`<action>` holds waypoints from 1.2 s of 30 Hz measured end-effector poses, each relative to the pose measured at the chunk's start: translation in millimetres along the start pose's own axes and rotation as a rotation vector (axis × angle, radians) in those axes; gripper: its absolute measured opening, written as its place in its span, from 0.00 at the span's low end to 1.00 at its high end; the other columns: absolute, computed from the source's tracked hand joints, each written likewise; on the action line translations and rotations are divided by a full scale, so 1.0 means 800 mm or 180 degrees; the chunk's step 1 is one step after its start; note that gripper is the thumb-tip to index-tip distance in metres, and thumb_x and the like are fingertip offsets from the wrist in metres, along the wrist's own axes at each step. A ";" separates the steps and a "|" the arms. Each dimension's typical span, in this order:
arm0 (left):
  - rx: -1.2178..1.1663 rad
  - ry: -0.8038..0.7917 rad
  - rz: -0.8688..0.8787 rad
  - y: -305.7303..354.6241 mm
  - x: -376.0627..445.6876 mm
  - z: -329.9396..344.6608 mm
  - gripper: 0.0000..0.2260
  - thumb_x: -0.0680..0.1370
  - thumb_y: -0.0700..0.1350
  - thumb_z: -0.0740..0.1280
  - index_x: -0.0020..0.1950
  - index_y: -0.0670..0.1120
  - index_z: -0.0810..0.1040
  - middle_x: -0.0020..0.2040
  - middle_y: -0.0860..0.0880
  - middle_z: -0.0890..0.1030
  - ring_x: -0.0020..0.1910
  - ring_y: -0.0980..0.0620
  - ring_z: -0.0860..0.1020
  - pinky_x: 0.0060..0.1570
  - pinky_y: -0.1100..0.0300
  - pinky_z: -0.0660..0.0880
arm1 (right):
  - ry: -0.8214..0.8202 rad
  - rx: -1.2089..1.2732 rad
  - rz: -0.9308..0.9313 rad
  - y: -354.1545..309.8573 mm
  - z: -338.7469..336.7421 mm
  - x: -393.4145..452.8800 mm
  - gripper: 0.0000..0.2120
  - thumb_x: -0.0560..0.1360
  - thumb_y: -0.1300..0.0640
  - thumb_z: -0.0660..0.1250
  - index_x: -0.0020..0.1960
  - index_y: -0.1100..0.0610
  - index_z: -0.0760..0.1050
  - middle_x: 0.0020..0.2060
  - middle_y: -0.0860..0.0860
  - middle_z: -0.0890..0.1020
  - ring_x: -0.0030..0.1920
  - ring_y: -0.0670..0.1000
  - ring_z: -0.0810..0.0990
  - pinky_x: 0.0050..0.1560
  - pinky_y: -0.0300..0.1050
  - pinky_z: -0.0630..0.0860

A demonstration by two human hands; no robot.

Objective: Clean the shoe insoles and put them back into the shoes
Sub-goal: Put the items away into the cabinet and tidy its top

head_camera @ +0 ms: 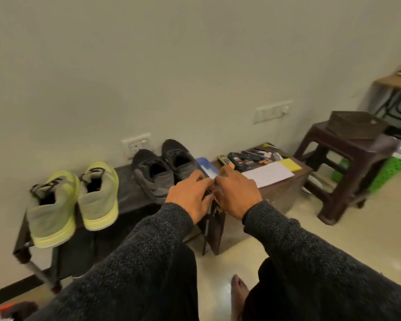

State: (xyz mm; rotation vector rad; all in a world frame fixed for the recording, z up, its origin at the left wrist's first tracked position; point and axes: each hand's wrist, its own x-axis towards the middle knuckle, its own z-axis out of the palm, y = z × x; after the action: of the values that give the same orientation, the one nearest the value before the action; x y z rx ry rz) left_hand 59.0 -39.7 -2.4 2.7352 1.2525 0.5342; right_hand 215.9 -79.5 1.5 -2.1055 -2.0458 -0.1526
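Both hands up front and close together, the left hand and the right hand meeting fingertip to fingertip over something small and pale; fingers are curled in as if pinching it, though motion blur hides what it is, so I can't say for sure that either has a real grip.

The shoes sit on the low dark surface against the wall. On the left, the yellow-green pair, heels toward us. Just beside them, the dark grey pair, mouths gaping. Whether insoles are inside, the dark openings won't tell me. Just past the grey pair, touching its toe side, a blue-and-white strip lies flat; it could be an insole, hard to call.

My read on handling: insoles are light, thin and floppy, so they will fold if taken by one end. Better to take one at the heel, where it is stiffest, and feed the toe in first, keeping it flat so it doesn't bunch. The shoes look soft at the collar, so one hand should steady the heel.

Containers now. A brown woven basket stands on the dark plastic stool at right; its contents are out of sight. On the wooden box, loose small tools, a white sheet and a yellow cloth lie on top, not in anything
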 end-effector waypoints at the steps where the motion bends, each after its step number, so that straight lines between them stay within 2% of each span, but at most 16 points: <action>1: -0.0056 -0.0100 0.0063 0.015 0.011 0.016 0.14 0.81 0.56 0.63 0.66 0.57 0.73 0.62 0.53 0.72 0.54 0.46 0.78 0.48 0.49 0.78 | -0.0045 0.0014 0.0132 0.021 0.007 -0.008 0.11 0.80 0.48 0.62 0.58 0.51 0.75 0.60 0.53 0.70 0.54 0.57 0.76 0.47 0.59 0.79; 4: -0.0112 -0.0508 0.0188 0.050 0.042 0.064 0.11 0.81 0.55 0.63 0.63 0.56 0.74 0.60 0.52 0.74 0.57 0.46 0.77 0.51 0.48 0.75 | -0.0205 -0.0018 0.0431 0.078 0.038 -0.028 0.11 0.79 0.47 0.64 0.57 0.50 0.76 0.58 0.51 0.72 0.52 0.54 0.77 0.46 0.58 0.80; 7: -0.0174 -0.0891 0.0290 0.080 0.075 0.119 0.10 0.80 0.54 0.65 0.61 0.54 0.76 0.56 0.51 0.75 0.56 0.46 0.77 0.51 0.49 0.75 | -0.0367 0.0095 0.0767 0.139 0.083 -0.046 0.11 0.77 0.45 0.66 0.55 0.49 0.77 0.56 0.50 0.74 0.51 0.53 0.78 0.45 0.57 0.81; 10: -0.0258 -0.1211 0.0266 0.098 0.107 0.180 0.11 0.79 0.53 0.68 0.60 0.54 0.77 0.58 0.50 0.76 0.57 0.44 0.78 0.55 0.48 0.77 | -0.0513 0.0388 0.1214 0.197 0.132 -0.056 0.10 0.77 0.48 0.67 0.55 0.51 0.80 0.55 0.50 0.79 0.52 0.54 0.80 0.49 0.56 0.81; 13: -0.0329 -0.1380 0.0205 0.114 0.139 0.240 0.12 0.79 0.53 0.68 0.62 0.53 0.78 0.60 0.49 0.77 0.59 0.43 0.77 0.57 0.49 0.76 | -0.0538 0.1456 0.2194 0.256 0.187 -0.047 0.05 0.76 0.54 0.71 0.50 0.54 0.82 0.50 0.53 0.83 0.50 0.55 0.82 0.54 0.55 0.81; 15: -0.0282 -0.1370 0.0214 0.122 0.162 0.278 0.13 0.80 0.53 0.67 0.63 0.52 0.77 0.61 0.48 0.76 0.60 0.43 0.77 0.55 0.50 0.74 | -0.0212 0.2252 0.2861 0.289 0.227 -0.034 0.02 0.74 0.56 0.73 0.43 0.52 0.82 0.45 0.53 0.85 0.47 0.55 0.83 0.55 0.55 0.82; 17: -0.0218 -0.1407 0.0240 0.126 0.182 0.314 0.15 0.80 0.53 0.67 0.65 0.51 0.77 0.62 0.49 0.75 0.61 0.44 0.77 0.54 0.50 0.74 | 0.0039 0.2595 0.3222 0.316 0.271 -0.019 0.02 0.75 0.58 0.73 0.44 0.51 0.83 0.47 0.53 0.85 0.50 0.55 0.84 0.59 0.53 0.80; 19: -0.0165 -0.1450 0.0233 0.125 0.200 0.343 0.15 0.80 0.53 0.67 0.65 0.49 0.77 0.64 0.49 0.75 0.61 0.44 0.77 0.55 0.49 0.74 | 0.0007 0.2641 0.3242 0.331 0.305 0.001 0.11 0.76 0.58 0.71 0.58 0.55 0.83 0.57 0.54 0.84 0.56 0.54 0.82 0.63 0.47 0.77; 20: -0.0155 -0.1436 0.0237 0.125 0.208 0.355 0.16 0.80 0.53 0.67 0.65 0.48 0.77 0.65 0.49 0.74 0.60 0.43 0.77 0.55 0.48 0.75 | -0.0021 0.2642 0.3213 0.337 0.319 0.012 0.15 0.77 0.57 0.70 0.64 0.55 0.80 0.61 0.54 0.82 0.59 0.55 0.81 0.64 0.48 0.76; 22: -0.0203 -0.1425 0.0253 0.128 0.221 0.372 0.16 0.80 0.51 0.68 0.66 0.46 0.76 0.67 0.49 0.73 0.62 0.43 0.77 0.56 0.48 0.75 | -0.0045 0.2669 0.3177 0.348 0.340 0.032 0.19 0.79 0.57 0.68 0.69 0.56 0.75 0.62 0.54 0.80 0.58 0.55 0.80 0.62 0.48 0.77; 25: -0.0364 -0.1435 0.0331 0.141 0.234 0.383 0.19 0.81 0.49 0.68 0.70 0.46 0.73 0.74 0.49 0.69 0.67 0.45 0.74 0.63 0.49 0.73 | 0.0006 0.2905 0.3270 0.354 0.356 0.055 0.17 0.80 0.61 0.65 0.69 0.57 0.74 0.57 0.54 0.79 0.51 0.52 0.77 0.52 0.44 0.75; 29: -0.0333 -0.1642 0.0385 0.133 0.238 0.392 0.23 0.82 0.49 0.66 0.75 0.45 0.69 0.77 0.49 0.65 0.70 0.46 0.72 0.68 0.51 0.70 | -0.0093 0.3064 0.3191 0.360 0.373 0.069 0.22 0.78 0.60 0.66 0.72 0.55 0.69 0.64 0.56 0.78 0.61 0.57 0.79 0.63 0.55 0.77; 30: -0.0299 -0.1682 0.0367 0.128 0.237 0.393 0.23 0.82 0.49 0.66 0.76 0.45 0.67 0.78 0.49 0.64 0.71 0.45 0.71 0.68 0.51 0.69 | -0.0136 0.3134 0.3188 0.363 0.375 0.069 0.23 0.78 0.61 0.66 0.72 0.55 0.68 0.64 0.56 0.78 0.62 0.58 0.79 0.63 0.58 0.78; 33: -0.0185 -0.1669 0.0367 0.116 0.236 0.394 0.24 0.83 0.48 0.64 0.77 0.44 0.65 0.80 0.50 0.61 0.70 0.44 0.73 0.65 0.49 0.71 | -0.0248 0.3247 0.3299 0.376 0.372 0.064 0.21 0.80 0.61 0.64 0.72 0.55 0.65 0.58 0.55 0.78 0.53 0.58 0.82 0.56 0.59 0.81; 36: -0.0154 -0.1539 0.0363 0.118 0.234 0.397 0.21 0.83 0.47 0.65 0.74 0.44 0.69 0.78 0.50 0.65 0.66 0.44 0.75 0.61 0.48 0.74 | -0.0357 0.3277 0.3560 0.382 0.371 0.051 0.19 0.81 0.57 0.65 0.69 0.55 0.64 0.52 0.57 0.78 0.50 0.60 0.84 0.52 0.58 0.83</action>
State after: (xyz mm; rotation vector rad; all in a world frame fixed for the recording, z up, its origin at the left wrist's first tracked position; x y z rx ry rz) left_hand 350.2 58.6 -226.5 2.6715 0.9529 -0.0932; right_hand 502.8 17.9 -301.0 -2.0828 -0.4285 0.9449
